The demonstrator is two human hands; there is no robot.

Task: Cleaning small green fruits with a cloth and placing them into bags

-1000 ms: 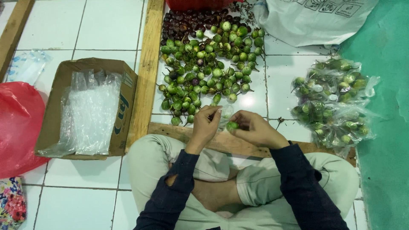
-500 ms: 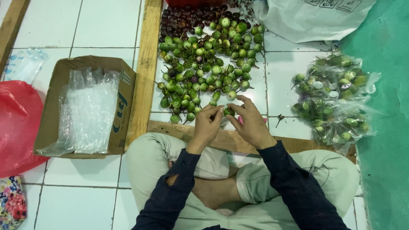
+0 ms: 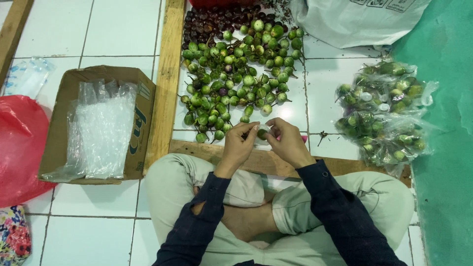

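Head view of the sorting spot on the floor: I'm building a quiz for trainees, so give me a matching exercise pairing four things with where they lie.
Things:
1. cardboard box of clear plastic bags
2. loose green eggplants
3. filled clear bags of eggplants
4. red plastic bag

Places:
A. beside the green mat, to the person's right
B. far left edge of the view
C. inside the wooden frame, ahead of both hands
D. left of the wooden frame, on white tiles

Pairs: 1-D, 2-C, 3-A, 4-B
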